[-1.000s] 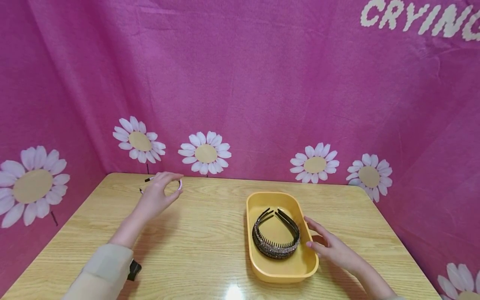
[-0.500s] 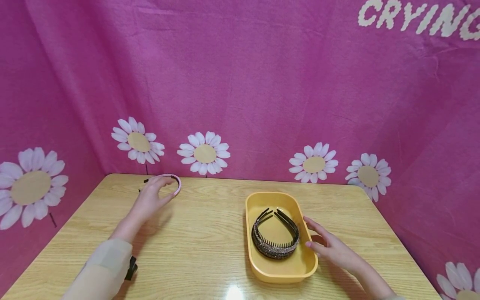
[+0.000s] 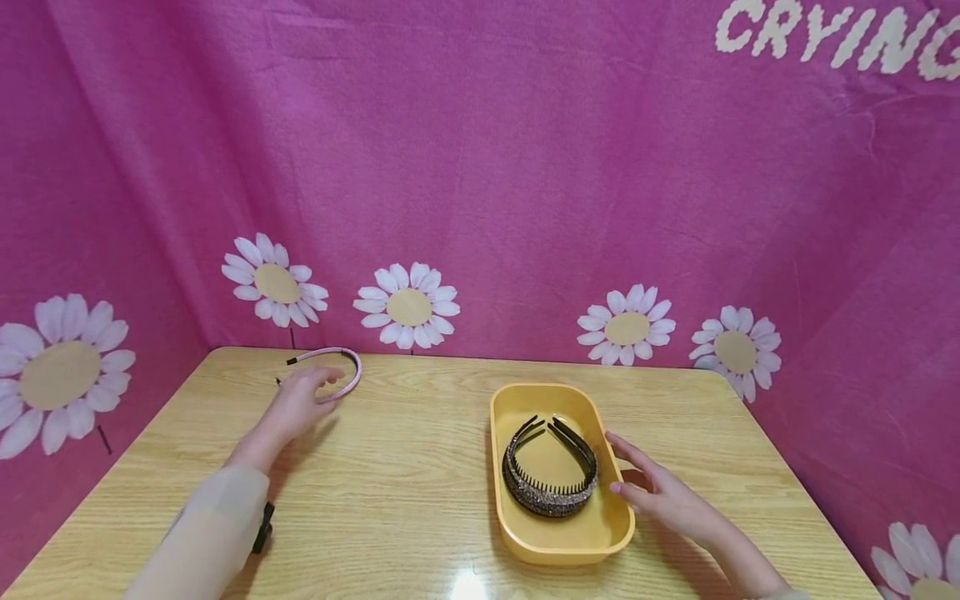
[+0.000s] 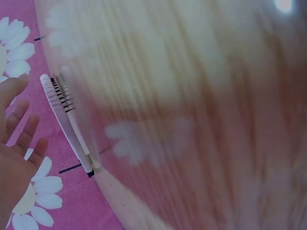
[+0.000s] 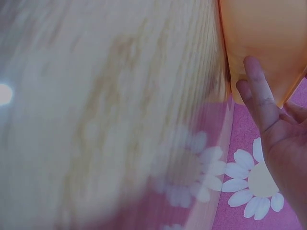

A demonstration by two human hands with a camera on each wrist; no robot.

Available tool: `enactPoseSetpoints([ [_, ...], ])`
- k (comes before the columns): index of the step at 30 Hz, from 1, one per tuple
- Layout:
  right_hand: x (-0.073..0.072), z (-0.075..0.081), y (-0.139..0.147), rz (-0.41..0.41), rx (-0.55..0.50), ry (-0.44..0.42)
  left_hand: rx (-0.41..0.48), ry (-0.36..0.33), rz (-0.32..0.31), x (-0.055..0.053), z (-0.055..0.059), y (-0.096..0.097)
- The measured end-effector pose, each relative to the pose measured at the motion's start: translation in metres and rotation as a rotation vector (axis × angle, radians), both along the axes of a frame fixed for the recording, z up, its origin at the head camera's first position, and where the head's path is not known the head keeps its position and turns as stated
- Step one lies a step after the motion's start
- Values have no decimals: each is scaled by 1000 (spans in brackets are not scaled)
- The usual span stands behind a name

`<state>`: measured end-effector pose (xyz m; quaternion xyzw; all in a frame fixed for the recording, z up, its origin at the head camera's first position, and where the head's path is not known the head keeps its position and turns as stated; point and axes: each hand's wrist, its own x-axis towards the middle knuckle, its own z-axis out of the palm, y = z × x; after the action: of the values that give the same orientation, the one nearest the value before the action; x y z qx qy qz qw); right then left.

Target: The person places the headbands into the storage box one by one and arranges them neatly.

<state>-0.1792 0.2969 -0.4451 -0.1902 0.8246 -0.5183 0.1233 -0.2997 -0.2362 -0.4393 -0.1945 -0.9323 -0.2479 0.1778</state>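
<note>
A pink headband (image 3: 355, 367) with dark tips and inner teeth lies on the table at the back left. My left hand (image 3: 296, 404) is just in front of it, overlapping its near arm in the head view. In the left wrist view the fingers of that hand (image 4: 19, 139) are spread and apart from the headband (image 4: 67, 124). My right hand (image 3: 663, 492) touches the right side of a yellow plastic bin (image 3: 501, 500) with its fingertips. Inside the bin lie glittery dark headbands (image 3: 551, 500) with comb teeth, stacked together. The right wrist view shows loosely straight fingers (image 5: 261, 91) against the bin wall.
A wooden table (image 3: 405, 475) carries everything. Behind it and at both sides hangs a pink cloth (image 3: 480, 183) printed with daisies, close to the table's back edge.
My left hand has set the pink headband down at the back left, let go of it and drawn back toward me. The right hand and bin stay where they were.
</note>
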Motion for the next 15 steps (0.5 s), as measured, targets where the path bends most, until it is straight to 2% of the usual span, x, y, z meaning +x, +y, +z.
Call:
enactPoseSetpoints([
  [8, 2, 0, -1, -9, 14, 13, -37, -77, -46, -4, -4, -3],
  [15, 2, 0, -1, -13, 27, 40, -67, -145, -45, -6, -2, -2],
])
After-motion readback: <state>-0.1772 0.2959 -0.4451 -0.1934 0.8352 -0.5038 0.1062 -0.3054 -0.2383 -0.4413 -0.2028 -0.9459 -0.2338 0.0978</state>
